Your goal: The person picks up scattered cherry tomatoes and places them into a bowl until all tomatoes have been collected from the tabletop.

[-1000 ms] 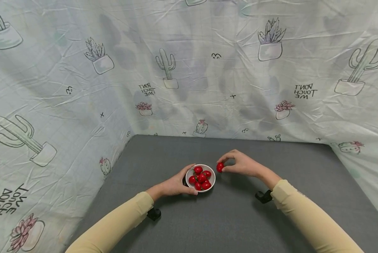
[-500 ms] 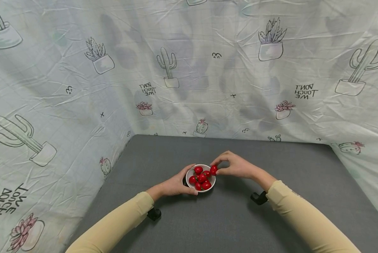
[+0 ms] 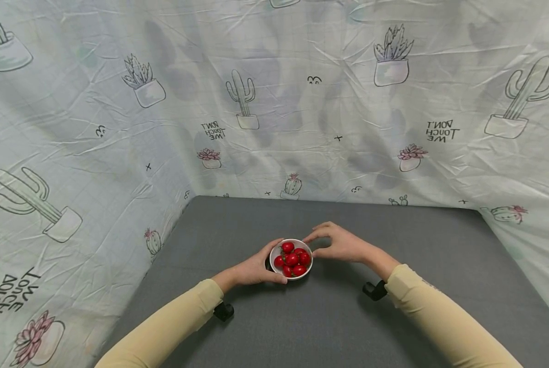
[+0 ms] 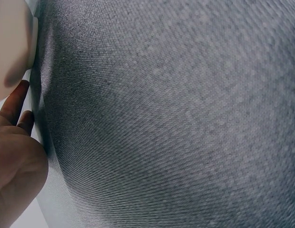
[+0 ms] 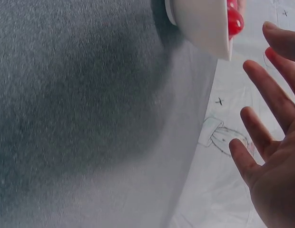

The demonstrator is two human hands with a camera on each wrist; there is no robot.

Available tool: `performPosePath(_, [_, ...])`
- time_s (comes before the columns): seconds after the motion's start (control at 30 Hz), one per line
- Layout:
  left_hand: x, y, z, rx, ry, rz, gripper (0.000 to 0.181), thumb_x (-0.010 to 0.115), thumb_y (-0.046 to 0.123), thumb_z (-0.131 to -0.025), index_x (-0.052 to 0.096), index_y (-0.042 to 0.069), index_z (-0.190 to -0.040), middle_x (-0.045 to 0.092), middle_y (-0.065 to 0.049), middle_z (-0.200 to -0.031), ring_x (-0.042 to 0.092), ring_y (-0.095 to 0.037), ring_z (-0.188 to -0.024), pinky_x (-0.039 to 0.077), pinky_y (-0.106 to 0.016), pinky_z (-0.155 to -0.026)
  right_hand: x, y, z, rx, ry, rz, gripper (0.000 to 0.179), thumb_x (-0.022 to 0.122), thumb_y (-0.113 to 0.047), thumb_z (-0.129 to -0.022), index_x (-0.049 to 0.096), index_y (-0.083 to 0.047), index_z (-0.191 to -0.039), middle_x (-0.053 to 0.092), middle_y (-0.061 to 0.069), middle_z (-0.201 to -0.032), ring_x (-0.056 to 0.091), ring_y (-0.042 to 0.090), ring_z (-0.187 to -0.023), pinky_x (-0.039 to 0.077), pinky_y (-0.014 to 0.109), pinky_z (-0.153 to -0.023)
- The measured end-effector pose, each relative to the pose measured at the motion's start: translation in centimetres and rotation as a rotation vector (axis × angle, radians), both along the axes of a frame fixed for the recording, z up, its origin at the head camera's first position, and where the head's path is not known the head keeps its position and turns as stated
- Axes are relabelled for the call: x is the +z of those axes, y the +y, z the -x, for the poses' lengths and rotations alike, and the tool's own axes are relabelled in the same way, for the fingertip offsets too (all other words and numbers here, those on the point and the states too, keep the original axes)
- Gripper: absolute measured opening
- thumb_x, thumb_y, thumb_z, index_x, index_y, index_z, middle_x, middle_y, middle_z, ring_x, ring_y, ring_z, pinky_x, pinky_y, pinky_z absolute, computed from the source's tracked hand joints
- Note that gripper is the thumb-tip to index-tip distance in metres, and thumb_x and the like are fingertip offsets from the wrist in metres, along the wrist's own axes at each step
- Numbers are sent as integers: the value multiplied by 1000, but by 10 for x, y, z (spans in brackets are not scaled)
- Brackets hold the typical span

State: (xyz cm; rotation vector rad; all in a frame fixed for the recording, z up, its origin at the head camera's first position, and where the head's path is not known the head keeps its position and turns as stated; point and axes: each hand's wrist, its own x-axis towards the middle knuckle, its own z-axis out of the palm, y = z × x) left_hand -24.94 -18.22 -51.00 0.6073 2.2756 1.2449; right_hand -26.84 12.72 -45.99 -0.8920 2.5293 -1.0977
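Observation:
A small white bowl (image 3: 298, 278) stands on the grey table with several small red tomatoes (image 3: 292, 259) in it, some with green stalk ends. My left hand (image 3: 254, 268) holds the bowl from its left side, thumb at the near rim and forefinger at the far rim. In the left wrist view its fingers lie against the white bowl wall (image 4: 12, 38). At the bowl's right rim is my right hand (image 3: 343, 244), fingers and thumb parted with nothing between them. From the right wrist, the spread fingers (image 5: 269, 92) show just beyond the rim, near a tomato (image 5: 235, 21).
The dark grey table (image 3: 311, 327) runs back to a pale curtain (image 3: 274, 102) printed with cacti, which also hangs along the left and right sides. A black wrist mount (image 3: 374, 291) sits under the right sleeve, another black mount (image 3: 223, 311) under the left.
My right hand has carried a tomato leftward to the bowl and let it go inside by the right rim. The left hand and the bowl have stayed in place.

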Motion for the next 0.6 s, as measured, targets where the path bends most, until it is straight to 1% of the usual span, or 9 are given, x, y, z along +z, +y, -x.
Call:
performPosePath(0.1, [1, 1, 0, 2, -3, -1, 110, 87, 45, -81, 17, 28, -164, 23, -1, -165, 23, -21, -151, 22, -55, -118, 1, 5, 0, -21, 8, 4, 37, 79, -29, -93, 73, -19, -128, 49, 16, -146, 38, 34, -138, 38, 66, -103])
performPosePath(0.17, [1, 1, -1, 6, -3, 2, 110, 87, 46, -81, 17, 28, -164, 22, -2, -165, 23, -22, -151, 21, -55, -118, 1, 8, -1, -25, 12, 9, 37, 78, -29, -94, 73, -18, -129, 49, 16, -147, 38, 35, -139, 37, 66, -104])
performPosePath(0.27, [1, 1, -2, 9, 1, 10, 112, 87, 47, -81, 15, 28, -165, 20, -1, -166, 21, -23, -152, 21, -56, -118, 1, 14, -2, -35, 25, 5, 35, 76, -31, -95, 73, -21, -129, 49, 15, -147, 37, 34, -140, 35, 66, -105])
performPosePath(0.4, [0, 0, -3, 5, 7, 1, 117, 86, 47, -81, 8, 27, -166, 13, 0, -169, 16, -23, -153, 22, -57, -118, 0, 23, -5, -66, 49, -4, 32, 73, -38, -97, 72, -29, -128, 49, 11, -148, 37, 34, -141, 35, 65, -106])
performPosePath(0.5, [2, -2, -3, 2, 11, -4, 119, 85, 46, -83, 3, 28, -166, 8, 1, -170, 13, -24, -154, 23, -57, -118, 0, 33, -9, -91, 57, 4, 33, 71, -40, -97, 72, -30, -128, 49, 11, -148, 36, 35, -142, 35, 66, -106])
performPosePath(0.6, [7, -6, -2, 19, 27, -1, 114, 81, 46, -86, 1, 30, -166, 13, -1, -170, 16, -25, -154, 26, -57, -117, -2, 46, -12, -118, 81, 0, 35, 71, -41, -98, 71, -28, -130, 48, 13, -149, 36, 37, -142, 36, 66, -105])
